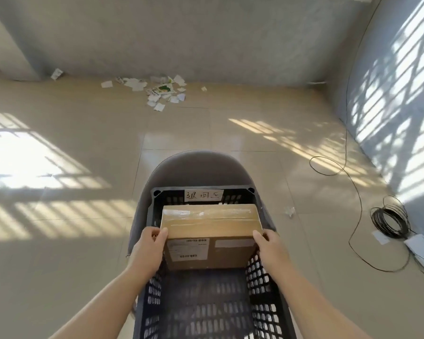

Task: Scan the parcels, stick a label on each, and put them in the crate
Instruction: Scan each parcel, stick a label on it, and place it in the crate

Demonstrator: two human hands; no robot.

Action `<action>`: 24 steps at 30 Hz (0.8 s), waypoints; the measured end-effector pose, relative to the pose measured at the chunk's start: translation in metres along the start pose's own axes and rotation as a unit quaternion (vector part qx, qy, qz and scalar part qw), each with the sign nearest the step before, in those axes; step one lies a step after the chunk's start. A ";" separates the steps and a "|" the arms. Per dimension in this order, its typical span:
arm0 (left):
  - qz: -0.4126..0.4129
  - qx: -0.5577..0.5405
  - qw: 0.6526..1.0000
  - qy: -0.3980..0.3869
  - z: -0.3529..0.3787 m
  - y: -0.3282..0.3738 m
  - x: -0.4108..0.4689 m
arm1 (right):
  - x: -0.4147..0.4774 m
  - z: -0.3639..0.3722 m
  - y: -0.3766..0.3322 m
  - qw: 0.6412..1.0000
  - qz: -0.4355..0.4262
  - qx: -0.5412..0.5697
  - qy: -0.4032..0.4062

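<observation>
A brown cardboard parcel (pixel 209 226), taped along its top, stands on edge in the far half of a dark perforated plastic crate (pixel 206 304). Two white labels with barcodes show on the face turned toward me. My left hand (pixel 148 248) grips the parcel's left edge, thumb over the top corner. My right hand (pixel 271 248) grips its right edge the same way. A handwritten paper tag (pixel 203 195) is stuck on the crate's far wall. The near half of the crate holds nothing.
The crate sits on a grey rounded chair (pixel 196 167). Torn paper scraps (pixel 157 91) litter the tiled floor by the far wall. A coiled black cable (pixel 389 220) and a white box (pixel 421 250) lie at the right wall.
</observation>
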State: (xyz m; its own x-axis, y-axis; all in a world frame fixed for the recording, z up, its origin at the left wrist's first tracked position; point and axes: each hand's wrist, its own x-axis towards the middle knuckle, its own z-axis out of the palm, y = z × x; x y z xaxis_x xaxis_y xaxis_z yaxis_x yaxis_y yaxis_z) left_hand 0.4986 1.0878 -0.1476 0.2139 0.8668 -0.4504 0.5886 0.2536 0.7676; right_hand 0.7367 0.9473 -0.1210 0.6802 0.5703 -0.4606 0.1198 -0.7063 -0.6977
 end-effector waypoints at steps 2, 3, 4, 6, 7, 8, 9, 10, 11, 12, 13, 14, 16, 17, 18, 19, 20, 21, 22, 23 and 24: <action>0.002 0.049 0.999 0.022 0.010 0.002 0.019 | 0.027 0.007 -0.003 0.998 0.011 -0.054 -0.008; 0.001 0.075 0.997 0.027 0.013 0.002 0.028 | 0.040 0.011 -0.005 0.998 0.017 -0.063 -0.007; 0.000 0.099 0.995 0.031 0.017 0.002 0.037 | 0.052 0.016 -0.006 0.998 0.024 -0.061 -0.006; -0.004 0.143 0.989 0.034 0.022 0.000 0.055 | 0.072 0.028 -0.007 0.997 0.036 -0.067 -0.007; -0.006 0.164 0.986 0.034 0.024 0.000 0.063 | 0.081 0.033 -0.007 0.996 0.043 -0.077 -0.009; -0.008 0.179 0.983 0.032 0.027 -0.001 0.070 | 0.088 0.037 -0.007 0.995 0.051 -0.088 -0.009; -0.009 0.189 0.981 0.032 0.030 -0.001 0.077 | 0.095 0.040 -0.006 0.993 0.060 -0.099 -0.008; -0.010 0.193 0.981 0.031 0.034 -0.001 0.083 | 0.101 0.043 -0.004 0.992 0.067 -0.108 -0.008; -0.011 0.194 0.981 0.030 0.037 -0.001 0.088 | 0.107 0.046 -0.003 0.991 0.070 -0.115 -0.010; -0.013 0.187 0.982 0.028 0.040 -0.002 0.091 | 0.112 0.048 -0.002 0.990 0.068 -0.122 -0.016; -0.015 0.177 0.984 0.023 0.043 -0.002 0.094 | 0.117 0.050 -0.002 0.989 0.062 -0.131 -0.026; -0.017 0.167 0.986 0.016 0.046 -0.002 0.096 | 0.121 0.052 -0.002 0.988 0.056 -0.140 -0.037; -0.015 0.166 0.986 0.002 0.049 -0.002 0.098 | 0.126 0.054 -0.003 0.983 0.052 -0.165 -0.059; -0.011 0.174 0.985 -0.007 0.049 -0.001 0.099 | 0.128 0.053 -0.004 0.980 0.051 -0.180 -0.071; -0.007 0.182 0.983 -0.015 0.049 -0.001 0.098 | 0.129 0.053 -0.005 0.976 0.050 -0.193 -0.084; -0.003 0.189 0.982 -0.022 0.049 0.000 0.097 | 0.128 0.051 -0.007 0.973 0.051 -0.203 -0.097; 0.002 0.192 0.981 -0.026 0.047 0.001 0.095 | 0.127 0.049 -0.009 0.970 0.052 -0.210 -0.106; 0.009 0.194 0.981 -0.029 0.045 0.002 0.094 | 0.125 0.047 -0.012 0.969 0.051 -0.216 -0.110; 0.016 0.196 0.980 -0.032 0.041 0.004 0.091 | 0.123 0.044 -0.015 0.968 0.050 -0.219 -0.109; 0.024 0.200 0.979 -0.035 0.037 0.007 0.088 | 0.120 0.042 -0.019 0.968 0.049 -0.221 -0.103; 0.032 0.209 0.977 -0.039 0.033 0.010 0.085 | 0.116 0.038 -0.024 0.968 0.047 -0.227 -0.094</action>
State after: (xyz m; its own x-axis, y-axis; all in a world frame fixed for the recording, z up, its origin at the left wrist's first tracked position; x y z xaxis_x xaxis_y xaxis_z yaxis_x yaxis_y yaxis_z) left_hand 0.5482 1.1501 -0.1933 0.3104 0.8358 -0.4528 0.8349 -0.0120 0.5503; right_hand 0.7852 1.0463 -0.1790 0.5656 0.5303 -0.6316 0.3973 -0.8463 -0.3549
